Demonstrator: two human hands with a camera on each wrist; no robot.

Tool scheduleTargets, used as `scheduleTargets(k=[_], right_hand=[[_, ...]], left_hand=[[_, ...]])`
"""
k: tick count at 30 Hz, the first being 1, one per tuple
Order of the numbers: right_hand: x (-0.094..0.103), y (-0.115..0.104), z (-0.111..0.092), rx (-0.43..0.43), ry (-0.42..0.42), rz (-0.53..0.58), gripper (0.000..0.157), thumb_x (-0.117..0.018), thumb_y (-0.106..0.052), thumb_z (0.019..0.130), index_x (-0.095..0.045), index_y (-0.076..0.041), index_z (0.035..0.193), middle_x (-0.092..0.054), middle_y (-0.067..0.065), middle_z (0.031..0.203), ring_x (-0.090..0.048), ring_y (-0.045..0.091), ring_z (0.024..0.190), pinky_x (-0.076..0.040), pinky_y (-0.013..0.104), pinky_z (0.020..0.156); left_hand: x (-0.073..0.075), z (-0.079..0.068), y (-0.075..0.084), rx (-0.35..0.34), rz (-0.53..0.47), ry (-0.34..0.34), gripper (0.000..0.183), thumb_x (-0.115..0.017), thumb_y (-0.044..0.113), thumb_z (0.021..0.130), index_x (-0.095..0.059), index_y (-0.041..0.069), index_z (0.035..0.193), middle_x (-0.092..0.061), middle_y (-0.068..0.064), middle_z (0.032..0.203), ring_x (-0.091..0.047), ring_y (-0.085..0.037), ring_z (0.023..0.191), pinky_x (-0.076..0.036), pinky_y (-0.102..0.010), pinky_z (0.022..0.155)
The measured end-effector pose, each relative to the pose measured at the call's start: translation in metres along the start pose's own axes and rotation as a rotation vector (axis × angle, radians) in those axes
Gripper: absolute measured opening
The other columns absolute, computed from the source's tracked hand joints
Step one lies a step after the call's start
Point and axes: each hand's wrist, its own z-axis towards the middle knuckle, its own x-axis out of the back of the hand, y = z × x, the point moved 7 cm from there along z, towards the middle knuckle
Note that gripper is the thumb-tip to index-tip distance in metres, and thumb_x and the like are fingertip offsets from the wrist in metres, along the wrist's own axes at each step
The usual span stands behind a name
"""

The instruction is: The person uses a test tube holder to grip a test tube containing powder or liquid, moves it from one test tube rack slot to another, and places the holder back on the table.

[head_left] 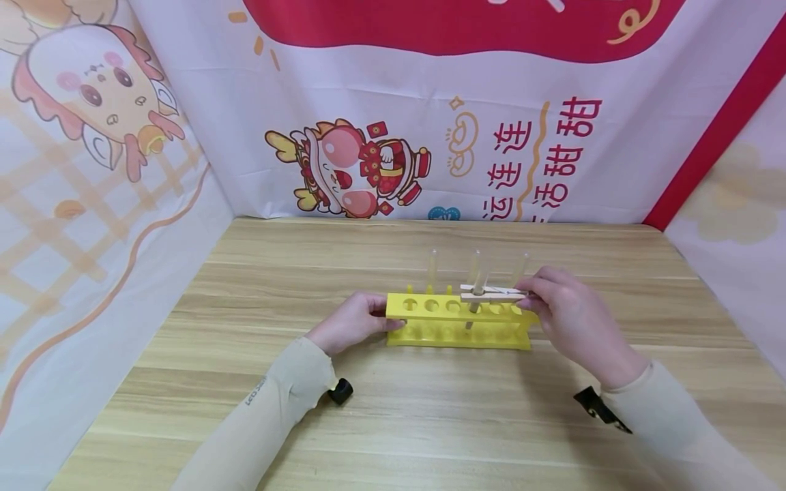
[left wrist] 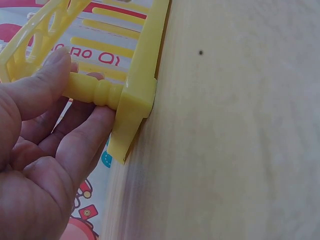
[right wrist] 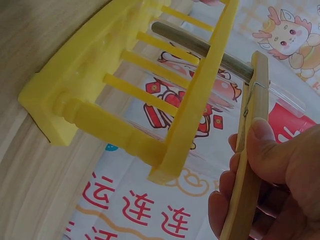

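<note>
A yellow test tube rack (head_left: 457, 341) stands on the table between both hands. The left hand (head_left: 356, 320) grips its left end, thumb and fingers around the end post (left wrist: 85, 87) in the left wrist view. In the right hand (head_left: 568, 317) is a wooden test tube clamp (right wrist: 250, 160), held by its handle above the rack's right half. The clamp's jaws grasp a test tube (right wrist: 200, 47) with dark grey contents in its lower part. This tube leans slightly and passes down through a hole of the top plate, its lower end close over the base.
Clear tubes stand along the rack's back side, one of them a glass tube (head_left: 433, 269) near the left and another tube (head_left: 526, 262) by the right hand. Short yellow pegs rise there too. Printed cloth (head_left: 368, 82) hangs behind the wooden table (head_left: 430, 423) and along its sides.
</note>
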Motion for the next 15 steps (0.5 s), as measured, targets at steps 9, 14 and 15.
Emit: scheduleTargets(k=[9, 14, 15], right_hand=[[-0.0041, 0.0014, -0.0022, 0.027, 0.022, -0.006, 0.023, -0.082, 0.002, 0.077, -0.074, -0.002, 0.098, -0.063, 0.003, 0.086, -0.058, 0.018, 0.073, -0.056, 0.042, 0.066], [-0.006, 0.002, -0.0029, 0.031, 0.024, 0.002, 0.022, -0.082, 0.001, 0.077, -0.073, -0.002, 0.098, -0.063, 0.004, 0.086, -0.059, 0.019, 0.073, -0.056, 0.043, 0.067], [-0.0063, 0.0022, -0.003, 0.034, 0.027, 0.004, 0.022, -0.082, 0.001, 0.077, -0.073, -0.002, 0.098, -0.063, 0.004, 0.086, -0.059, 0.019, 0.073, -0.056, 0.043, 0.067]], left_hand=[[-0.0004, 0.0003, 0.0002, 0.0, 0.005, 0.007, 0.024, -0.076, 0.021, 0.089, -0.073, 0.018, 0.113, -0.07, 0.005, 0.113, -0.063, -0.014, 0.104, -0.049, -0.035, 0.094], [-0.0003, 0.0003, 0.0005, 0.004, -0.002, 0.005, 0.024, -0.076, 0.021, 0.089, -0.073, 0.019, 0.113, -0.07, 0.005, 0.114, -0.063, -0.014, 0.104, -0.049, -0.035, 0.094], [-0.0002, 0.0003, 0.0004, 0.004, -0.003, 0.005, 0.024, -0.076, 0.02, 0.089, -0.073, 0.019, 0.113, -0.07, 0.005, 0.114, -0.063, -0.014, 0.104, -0.049, -0.035, 0.094]])
